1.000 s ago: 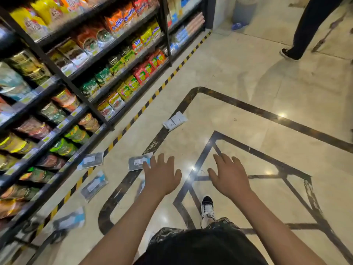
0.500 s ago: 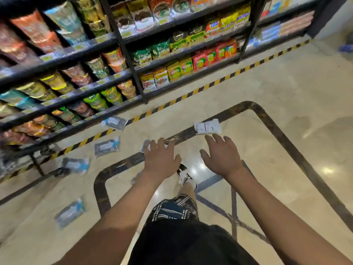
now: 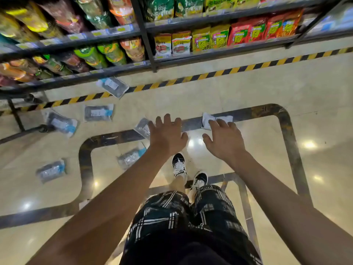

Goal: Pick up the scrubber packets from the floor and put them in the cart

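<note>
**On the shop floor: seven packets down, both hands empty**

Across the pale polished floor [image 3: 248, 88], beside the snack shelves [image 3: 145, 35], the scrubber packets lie scattered. One dark packet [image 3: 112, 87] rests at the foot of the shelving, lying over the yellow-and-black hazard tape [image 3: 229, 70]. A second dark packet [image 3: 98, 112] lies flat just below the tape, and a third packet [image 3: 61, 123] sits tilted to its left, near a black wheel [image 3: 44, 128] on a frame at the picture's edge. A fourth packet [image 3: 51, 170] lies lower left, well apart from the others. A fifth packet [image 3: 130, 157] lies inside the dark inlaid border [image 3: 286, 131] set into the floor. A sixth packet [image 3: 142, 128] lies on that border, partly hidden behind the left hand [image 3: 167, 137]. A white packet [image 3: 216, 119] also lies on the border, its near edge covered in the view by the right hand [image 3: 224, 140].

Both arms reach forward and down. Each grip is apart: fingers spread and lightly bent, palms down, holding nothing. Whether either hand touches a packet cannot be told.

Below the hands stand two black-and-white sneakers [image 3: 179, 165] and black plaid shorts [image 3: 191, 217].
</note>
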`<state>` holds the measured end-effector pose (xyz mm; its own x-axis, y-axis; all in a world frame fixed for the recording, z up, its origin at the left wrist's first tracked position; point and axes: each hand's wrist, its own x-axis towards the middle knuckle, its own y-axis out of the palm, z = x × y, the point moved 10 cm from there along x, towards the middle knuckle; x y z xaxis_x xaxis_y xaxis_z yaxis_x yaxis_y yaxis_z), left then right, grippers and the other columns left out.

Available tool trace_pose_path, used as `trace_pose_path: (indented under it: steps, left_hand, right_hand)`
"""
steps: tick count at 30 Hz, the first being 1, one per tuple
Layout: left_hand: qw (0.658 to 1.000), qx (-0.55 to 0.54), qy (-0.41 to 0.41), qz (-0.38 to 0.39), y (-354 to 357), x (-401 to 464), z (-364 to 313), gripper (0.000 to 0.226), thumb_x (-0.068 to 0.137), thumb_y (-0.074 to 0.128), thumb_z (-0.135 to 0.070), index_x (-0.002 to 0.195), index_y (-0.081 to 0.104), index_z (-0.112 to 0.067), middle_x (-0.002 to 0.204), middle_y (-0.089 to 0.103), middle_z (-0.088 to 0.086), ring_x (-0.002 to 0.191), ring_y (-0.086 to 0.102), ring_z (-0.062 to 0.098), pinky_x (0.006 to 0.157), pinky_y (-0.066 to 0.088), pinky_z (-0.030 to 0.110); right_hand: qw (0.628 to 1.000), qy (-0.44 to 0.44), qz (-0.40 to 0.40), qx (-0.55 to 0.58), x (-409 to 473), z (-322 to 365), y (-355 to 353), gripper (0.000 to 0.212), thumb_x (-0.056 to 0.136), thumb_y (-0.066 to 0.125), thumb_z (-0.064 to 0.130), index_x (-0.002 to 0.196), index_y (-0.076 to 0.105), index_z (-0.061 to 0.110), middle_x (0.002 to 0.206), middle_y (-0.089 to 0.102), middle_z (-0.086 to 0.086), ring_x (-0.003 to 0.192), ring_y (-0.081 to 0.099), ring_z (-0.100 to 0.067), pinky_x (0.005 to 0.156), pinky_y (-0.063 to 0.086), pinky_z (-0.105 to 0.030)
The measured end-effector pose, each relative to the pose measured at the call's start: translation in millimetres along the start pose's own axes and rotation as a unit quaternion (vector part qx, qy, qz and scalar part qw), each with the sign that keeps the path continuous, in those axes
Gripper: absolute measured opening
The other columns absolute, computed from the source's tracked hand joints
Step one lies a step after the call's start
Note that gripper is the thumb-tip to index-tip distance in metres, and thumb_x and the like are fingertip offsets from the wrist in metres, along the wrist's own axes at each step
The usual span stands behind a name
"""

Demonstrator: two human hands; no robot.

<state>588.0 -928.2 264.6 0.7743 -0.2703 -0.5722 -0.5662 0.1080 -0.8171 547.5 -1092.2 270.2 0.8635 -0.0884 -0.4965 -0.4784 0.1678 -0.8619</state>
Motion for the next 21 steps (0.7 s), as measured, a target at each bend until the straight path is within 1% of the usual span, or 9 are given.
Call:
trace_pose_path:
  steps: [4, 7, 9, 12, 14, 16, 17, 19, 21]
  left_hand:
    - [0.999, -0.023, -0.01, 0.02, 65, 79, -8, 0.059, 0.096, 0.042, -0.055, 0.144, 0.043, -0.021, 0.151, 0.041, 0.012, 0.139, 0.039, 0.041, 0.113, 0.029, 0.057]
    - [0.997, -0.037, -0.038, 0.047, 150, 153, -4, 0.065, 0.096, 0.04, -0.057, 0.153, 0.032, -0.025, 0.16, 0.03, 0.013, 0.145, 0.032, 0.04, 0.116, 0.026, 0.056]
    - [0.995, -0.043, -0.054, 0.069, 223, 202, 4, 0.068, 0.096, 0.039, -0.058, 0.155, 0.026, -0.028, 0.161, 0.028, 0.013, 0.145, 0.032, 0.04, 0.116, 0.027, 0.056]
    - [0.992, -0.041, -0.085, 0.081, 330, 280, 32, 0.066, 0.096, 0.041, -0.059, 0.153, 0.032, -0.027, 0.159, 0.03, 0.011, 0.143, 0.035, 0.038, 0.115, 0.03, 0.055]
    - [0.987, -0.057, -0.119, 0.095, 400, 326, 63, 0.066, 0.096, 0.044, -0.057, 0.152, 0.031, -0.026, 0.159, 0.028, 0.015, 0.141, 0.036, 0.041, 0.114, 0.033, 0.054]
    - [0.975, -0.103, -0.168, 0.099, 464, 367, 100, 0.066, 0.096, 0.048, -0.053, 0.153, 0.028, -0.027, 0.16, 0.023, 0.019, 0.139, 0.035, 0.044, 0.111, 0.037, 0.055]
    - [0.969, -0.129, -0.191, 0.093, 491, 383, 117, 0.066, 0.096, 0.051, -0.049, 0.154, 0.027, -0.027, 0.162, 0.018, 0.018, 0.139, 0.033, 0.046, 0.109, 0.039, 0.057]
    - [0.957, -0.152, -0.235, 0.074, 536, 406, 146, 0.068, 0.095, 0.056, -0.046, 0.154, 0.027, -0.028, 0.165, 0.007, 0.014, 0.142, 0.023, 0.051, 0.106, 0.041, 0.063]
    - [0.953, -0.147, -0.26, 0.053, 562, 415, 156, 0.073, 0.092, 0.058, -0.05, 0.154, 0.026, -0.029, 0.166, -0.001, 0.012, 0.142, 0.016, 0.054, 0.103, 0.041, 0.065]
  right_hand:
    - [0.998, -0.039, 0.05, 0.001, 83, -6, 66, 0.056, 0.099, 0.047, 0.046, 0.145, 0.046, 0.015, 0.143, 0.053, -0.013, 0.122, 0.051, -0.044, 0.098, 0.043, -0.046]
    - [0.994, -0.057, 0.094, -0.026, 157, -24, 158, 0.059, 0.1, 0.044, 0.047, 0.15, 0.04, 0.017, 0.148, 0.049, -0.011, 0.128, 0.046, -0.043, 0.103, 0.041, -0.046]
    - [0.991, -0.052, 0.121, -0.031, 207, -42, 233, 0.06, 0.1, 0.043, 0.046, 0.152, 0.037, 0.016, 0.149, 0.046, -0.011, 0.131, 0.044, -0.042, 0.103, 0.041, -0.047]
    - [0.988, -0.011, 0.153, -0.021, 288, -79, 340, 0.061, 0.101, 0.042, 0.046, 0.154, 0.032, 0.016, 0.152, 0.042, -0.011, 0.135, 0.04, -0.04, 0.103, 0.042, -0.047]
    - [0.985, 0.014, 0.17, -0.015, 339, -105, 404, 0.059, 0.101, 0.042, 0.045, 0.153, 0.032, 0.018, 0.15, 0.042, -0.012, 0.134, 0.04, -0.04, 0.102, 0.042, -0.048]
    - [0.986, 0.049, 0.157, 0.003, 389, -137, 455, 0.056, 0.099, 0.047, 0.043, 0.148, 0.035, 0.02, 0.147, 0.041, -0.014, 0.132, 0.039, -0.042, 0.101, 0.043, -0.051]
    - [0.987, 0.071, 0.145, 0.005, 413, -154, 475, 0.059, 0.097, 0.05, 0.045, 0.147, 0.032, 0.021, 0.149, 0.037, -0.015, 0.133, 0.037, -0.044, 0.102, 0.043, -0.054]
    - [0.984, 0.122, 0.126, 0.008, 449, -187, 509, 0.075, 0.092, 0.06, 0.052, 0.151, 0.022, 0.029, 0.157, 0.02, -0.017, 0.137, 0.03, -0.048, 0.104, 0.039, -0.059]
    - [0.983, 0.153, 0.104, 0.019, 468, -205, 529, 0.087, 0.086, 0.068, 0.055, 0.152, 0.015, 0.037, 0.159, 0.012, -0.016, 0.139, 0.023, -0.05, 0.102, 0.037, -0.064]
